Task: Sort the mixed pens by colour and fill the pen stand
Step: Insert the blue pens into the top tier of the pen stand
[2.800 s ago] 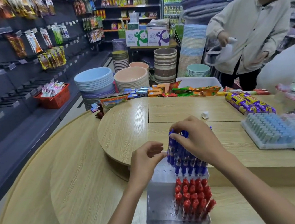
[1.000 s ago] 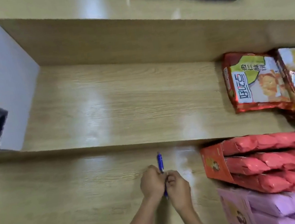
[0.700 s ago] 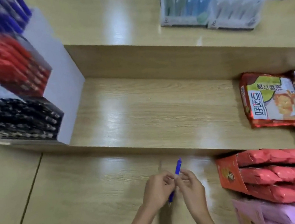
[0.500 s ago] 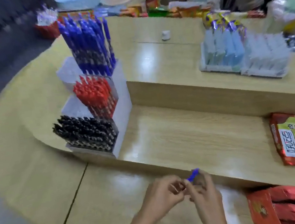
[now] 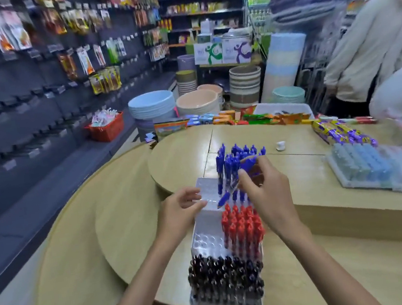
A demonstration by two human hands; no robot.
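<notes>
Brought up to pen stand (image 5: pixel 206 238); pinching tilted blue pen (image 5: pixel 224 199) in right hand (image 5: pixel 268 194), with left hand (image 5: pixel 177 212) loose, empty, at 9 o'clock.

On the wooden counter (image 5: pixel 183 160), a small white object (image 5: pixel 281 145) sits near its middle; purple-yellow packets (image 5: pixel 341 132) and clear trays of pale blue items (image 5: pixel 367 167) lie toward its right end. Beyond its far edge stand stacked basins (image 5: pixel 151 105) and a red basket (image 5: pixel 105 125).

No readable text, labels or numbers anywhere.
</notes>
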